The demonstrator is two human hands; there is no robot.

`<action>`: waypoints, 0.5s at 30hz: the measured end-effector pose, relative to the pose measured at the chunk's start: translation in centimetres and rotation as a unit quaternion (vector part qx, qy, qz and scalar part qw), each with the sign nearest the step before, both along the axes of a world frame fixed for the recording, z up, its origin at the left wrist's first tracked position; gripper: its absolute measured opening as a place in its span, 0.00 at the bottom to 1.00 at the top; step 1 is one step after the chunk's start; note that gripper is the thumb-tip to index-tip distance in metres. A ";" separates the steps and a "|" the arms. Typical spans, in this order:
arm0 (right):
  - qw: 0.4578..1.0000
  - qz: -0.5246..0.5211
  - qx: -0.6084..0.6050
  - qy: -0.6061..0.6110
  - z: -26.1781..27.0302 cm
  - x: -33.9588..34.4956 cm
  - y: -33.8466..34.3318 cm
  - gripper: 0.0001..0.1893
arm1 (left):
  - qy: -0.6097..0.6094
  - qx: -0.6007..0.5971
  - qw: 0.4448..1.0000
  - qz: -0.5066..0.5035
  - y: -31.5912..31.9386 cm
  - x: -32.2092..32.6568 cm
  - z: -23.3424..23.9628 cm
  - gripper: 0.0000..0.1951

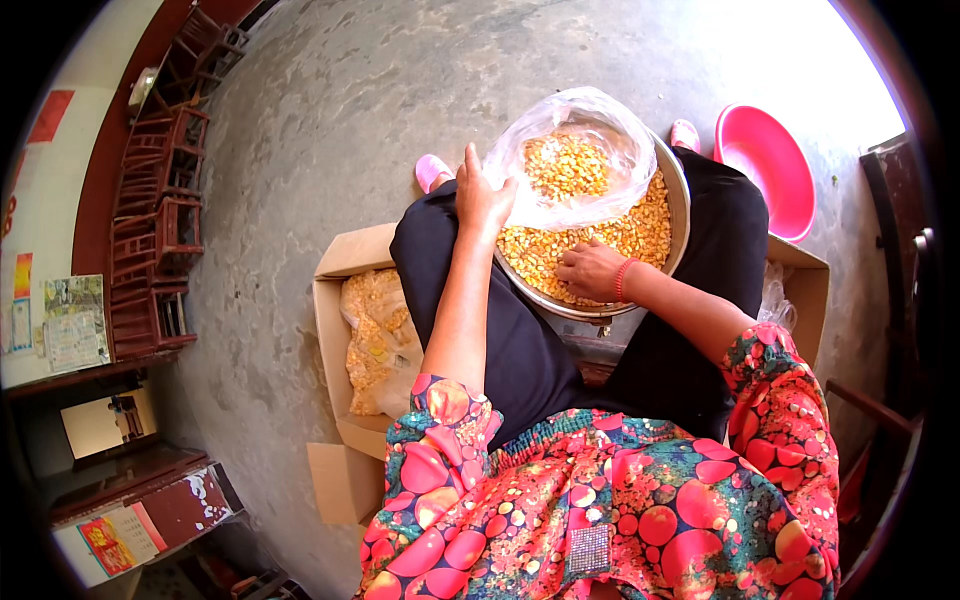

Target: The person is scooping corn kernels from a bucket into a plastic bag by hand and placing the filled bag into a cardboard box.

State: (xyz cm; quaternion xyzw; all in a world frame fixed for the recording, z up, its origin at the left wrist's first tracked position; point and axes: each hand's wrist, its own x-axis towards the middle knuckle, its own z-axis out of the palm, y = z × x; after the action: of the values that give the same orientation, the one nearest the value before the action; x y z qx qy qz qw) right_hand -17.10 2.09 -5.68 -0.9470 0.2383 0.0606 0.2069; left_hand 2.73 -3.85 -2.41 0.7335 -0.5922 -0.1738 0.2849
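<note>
A round metal pot of yellow corn kernels stands between my knees. On the kernels rests a clear plastic bag, its mouth spread wide, with more kernels inside. My left hand is at the bag's left edge, index finger extended and thumb spread apart from it. Whether the thumb touches the plastic is unclear. Down in the loose kernels, near the pot's front rim, is my right hand, wearing a red bracelet. Its fingers are bent and the fingertips are partly hidden, so a grip on kernels cannot be made out.
Beside my left leg, a cardboard box holds a plastic bag of kernels. Another cardboard box with clear plastic is at my right. A pink basin stands beyond my right knee. Wooden chairs line the left wall.
</note>
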 end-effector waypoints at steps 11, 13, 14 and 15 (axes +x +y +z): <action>0.953 -0.171 0.250 -0.007 -1.3 -2.5 -1.6 0.13 | 0.022 0.023 0.999 -0.035 0.1 -0.7 0.4 0.48; 0.903 -0.215 0.372 -0.006 -0.6 -2.6 -2.3 0.14 | 0.023 0.028 0.999 -0.041 0.0 -0.8 0.3 0.48; 0.914 -0.178 0.363 -0.025 -1.6 -2.9 -2.6 0.13 | 0.024 0.030 0.998 -0.044 0.0 -0.8 0.3 0.48; 0.888 -0.188 0.420 -0.014 -0.8 -2.5 -2.7 0.12 | 0.018 0.028 0.999 -0.043 0.1 -0.7 0.2 0.48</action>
State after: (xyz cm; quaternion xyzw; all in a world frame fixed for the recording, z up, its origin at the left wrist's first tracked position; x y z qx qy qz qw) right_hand -19.64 -0.58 -6.52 -0.7100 0.3609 0.1023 0.5960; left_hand 2.04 -3.75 -2.17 0.7117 -0.6130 -0.2154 0.2670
